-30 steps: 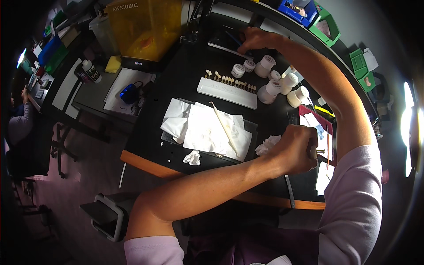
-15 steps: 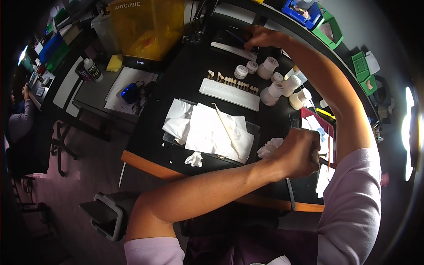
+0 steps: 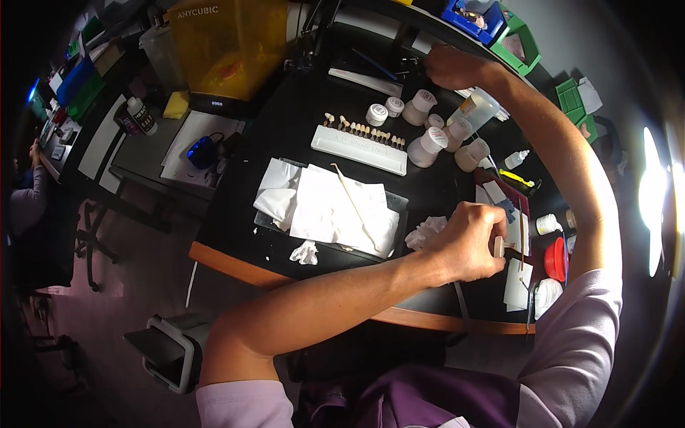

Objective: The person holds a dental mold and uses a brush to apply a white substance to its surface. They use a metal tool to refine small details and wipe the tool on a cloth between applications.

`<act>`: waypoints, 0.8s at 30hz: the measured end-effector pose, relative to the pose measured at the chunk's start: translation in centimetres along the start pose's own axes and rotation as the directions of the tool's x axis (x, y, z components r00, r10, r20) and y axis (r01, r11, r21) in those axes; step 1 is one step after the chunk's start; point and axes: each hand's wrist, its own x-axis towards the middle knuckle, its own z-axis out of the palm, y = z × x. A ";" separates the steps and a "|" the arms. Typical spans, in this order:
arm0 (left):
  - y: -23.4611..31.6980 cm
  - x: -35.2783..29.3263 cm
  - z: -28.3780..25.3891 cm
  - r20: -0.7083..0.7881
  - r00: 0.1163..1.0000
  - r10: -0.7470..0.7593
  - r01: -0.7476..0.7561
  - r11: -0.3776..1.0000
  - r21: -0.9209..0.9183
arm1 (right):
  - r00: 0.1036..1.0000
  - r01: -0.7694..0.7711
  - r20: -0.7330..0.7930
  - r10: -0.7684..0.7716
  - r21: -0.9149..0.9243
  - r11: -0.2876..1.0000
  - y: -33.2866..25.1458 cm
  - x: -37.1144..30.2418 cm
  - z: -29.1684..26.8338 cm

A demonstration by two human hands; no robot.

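Note:
My left hand (image 3: 472, 242) is closed on a small pale piece (image 3: 499, 247), held between thumb and fingers above the table's right side. Its exact kind is hidden by the fingers. Beside that hand lie a crumpled tissue (image 3: 427, 233) and a dark red tray (image 3: 514, 214) with papers and a thin brush-like stick. My right hand (image 3: 457, 68) reaches to the back of the table, its fingers curled down and mostly hidden. Close to it are several small metal bits (image 3: 407, 64), a dark blue slim tool (image 3: 375, 64) and a translucent bottle (image 3: 477, 108).
White jars and bottles (image 3: 427, 147) stand below my right forearm. Left of them is a white holder (image 3: 359, 151) with tooth-shaped shade tabs. A black tray (image 3: 399, 214) carries paper and a thin cream stick (image 3: 354, 203). A red lid (image 3: 554, 258) lies at right.
My right hand has drawn rightward, away from the blue tool. My right arm has swung outward, uncovering the red lid and small bottles. The whole view has shifted slightly; my left hand keeps its hold.

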 end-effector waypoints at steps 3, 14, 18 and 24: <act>0.0 -0.1 0.1 -0.019 0.999 0.028 -0.028 1.000 -0.003 | 0.990 -0.053 -0.126 0.064 0.086 0.995 -0.5 -0.6 0.0; 0.1 -0.1 0.0 -0.029 0.999 0.025 -0.024 1.000 0.002 | 0.959 -0.079 -0.236 0.158 0.314 0.946 -1.1 0.7 0.9; 0.1 -0.1 0.0 -0.034 0.999 0.037 -0.037 0.999 -0.002 | 0.967 -0.105 -0.191 0.168 0.300 0.948 -1.1 1.2 1.0; 0.3 0.0 -0.1 -0.026 0.999 0.045 -0.045 0.999 0.013 | 0.964 -0.059 -0.231 0.133 0.302 0.951 -1.1 1.3 1.1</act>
